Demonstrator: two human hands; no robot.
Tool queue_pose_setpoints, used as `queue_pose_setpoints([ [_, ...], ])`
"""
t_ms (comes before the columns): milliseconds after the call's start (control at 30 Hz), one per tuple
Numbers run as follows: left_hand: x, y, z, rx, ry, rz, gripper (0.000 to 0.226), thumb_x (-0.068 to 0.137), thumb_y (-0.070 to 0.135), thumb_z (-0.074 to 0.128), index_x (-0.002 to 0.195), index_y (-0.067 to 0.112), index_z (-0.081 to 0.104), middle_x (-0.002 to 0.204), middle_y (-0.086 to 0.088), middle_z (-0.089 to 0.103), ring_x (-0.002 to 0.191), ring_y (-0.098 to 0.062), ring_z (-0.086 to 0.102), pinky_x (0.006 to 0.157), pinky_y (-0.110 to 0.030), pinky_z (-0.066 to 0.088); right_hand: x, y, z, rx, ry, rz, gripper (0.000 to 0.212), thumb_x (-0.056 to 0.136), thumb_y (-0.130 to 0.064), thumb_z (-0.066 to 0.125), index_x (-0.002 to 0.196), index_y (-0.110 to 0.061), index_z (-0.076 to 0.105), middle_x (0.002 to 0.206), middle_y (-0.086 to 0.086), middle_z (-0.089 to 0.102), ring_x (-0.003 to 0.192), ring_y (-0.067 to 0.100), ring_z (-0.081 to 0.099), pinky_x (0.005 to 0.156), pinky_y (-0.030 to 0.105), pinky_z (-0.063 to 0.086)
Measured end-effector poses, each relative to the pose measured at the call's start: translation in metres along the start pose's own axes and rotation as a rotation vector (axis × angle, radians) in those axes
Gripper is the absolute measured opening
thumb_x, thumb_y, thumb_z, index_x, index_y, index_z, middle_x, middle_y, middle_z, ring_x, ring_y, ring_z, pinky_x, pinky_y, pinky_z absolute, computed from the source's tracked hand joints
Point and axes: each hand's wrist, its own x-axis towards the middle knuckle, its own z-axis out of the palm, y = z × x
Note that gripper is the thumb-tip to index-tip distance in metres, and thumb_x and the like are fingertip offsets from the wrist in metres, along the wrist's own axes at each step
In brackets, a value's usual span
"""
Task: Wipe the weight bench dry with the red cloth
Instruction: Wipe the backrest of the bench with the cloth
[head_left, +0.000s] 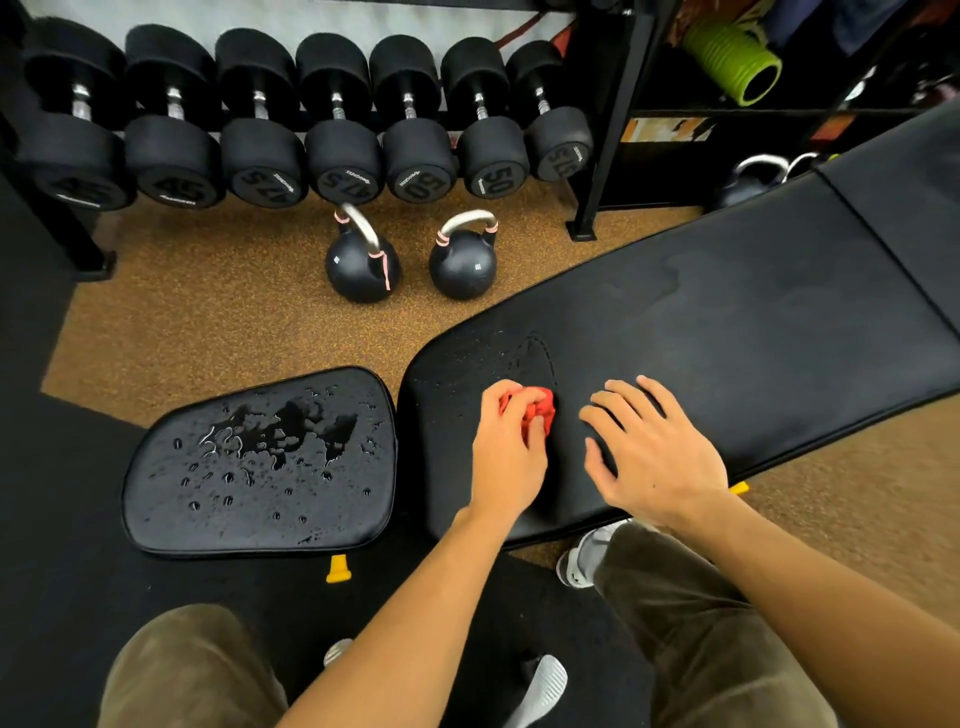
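Under the curled fingers of the left hand (506, 457), the bunched red cloth (537, 410) presses the long black padded weight bench (753, 332), the right hand (654, 457) spread flat beside it, so firm overlapping strokes should carry leftward from those fingers to the puddled black seat pad (260, 499).

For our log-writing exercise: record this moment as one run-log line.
left hand: grips red cloth on back pad | right hand: flat on back pad | seat pad: puddled

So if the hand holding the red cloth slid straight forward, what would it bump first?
Nothing solid, I think: the left hand would only cross tiny water drops on the bench pad up to its far edge.
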Motion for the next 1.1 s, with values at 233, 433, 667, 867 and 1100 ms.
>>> queue_pose_setpoints([
  [233, -0.025, -0.024, -0.019, 0.01, -0.044, 0.09, 0.03, 0.096, 0.0, 0.062, 0.117, 0.02, 0.07, 0.13, 0.007, 0.049, 0.11, 0.002, 0.059, 0.093, -0.009, 0.044, -0.001, 0.0, 0.001, -0.004, 0.03, -0.006, 0.029, 0.095, -0.029, 0.048, 0.108, -0.014, 0.069, 0.121, 0.007, 0.066, 0.121, 0.031, 0.058, 0.116, 0.049, 0.035],
  [433, 0.021, -0.007, 0.004, 0.013, 0.076, -0.071, 0.024, 0.097, 0.01, 0.06, 0.115, 0.024, 0.07, 0.13, 0.008, 0.047, 0.101, 0.001, 0.053, 0.091, -0.022, 0.048, 0.0, 0.001, 0.001, 0.002, 0.028, -0.006, 0.028, 0.094, -0.028, 0.048, 0.106, -0.014, 0.07, 0.121, 0.008, 0.066, 0.12, 0.032, 0.059, 0.116, 0.05, 0.036],
  [667, -0.005, 0.019, 0.006, -0.05, -0.068, 0.159, 0.029, 0.1, 0.005, 0.058, 0.123, 0.019, 0.068, 0.135, 0.009, 0.046, 0.111, 0.002, 0.058, 0.096, -0.016, 0.049, -0.002, 0.001, -0.002, 0.04, 0.002, -0.019, 0.032, 0.095, -0.029, 0.049, 0.114, -0.013, 0.07, 0.125, 0.008, 0.066, 0.123, 0.031, 0.058, 0.117, 0.051, 0.035],
  [867, -0.042, -0.013, -0.014, -0.047, -0.059, 0.153, 0.032, 0.097, -0.002, 0.061, 0.12, 0.018, 0.07, 0.133, 0.009, 0.049, 0.116, -0.002, 0.06, 0.099, -0.016, 0.048, -0.002, 0.001, -0.004, 0.106, 0.04, -0.016, 0.023, 0.092, -0.024, 0.051, 0.106, -0.017, 0.067, 0.117, 0.003, 0.066, 0.118, 0.027, 0.059, 0.115, 0.048, 0.039],
  [1100, 0.011, -0.024, -0.008, -0.035, 0.072, -0.094, 0.025, 0.097, 0.007, 0.063, 0.114, 0.024, 0.072, 0.127, 0.01, 0.049, 0.103, 0.001, 0.059, 0.095, -0.02, 0.049, 0.019, 0.013, -0.015, 0.378, 0.182, 0.151, 0.018, 0.088, -0.009, 0.061, 0.104, -0.016, 0.067, 0.111, -0.001, 0.062, 0.109, 0.021, 0.058, 0.099, 0.031, 0.04],
])
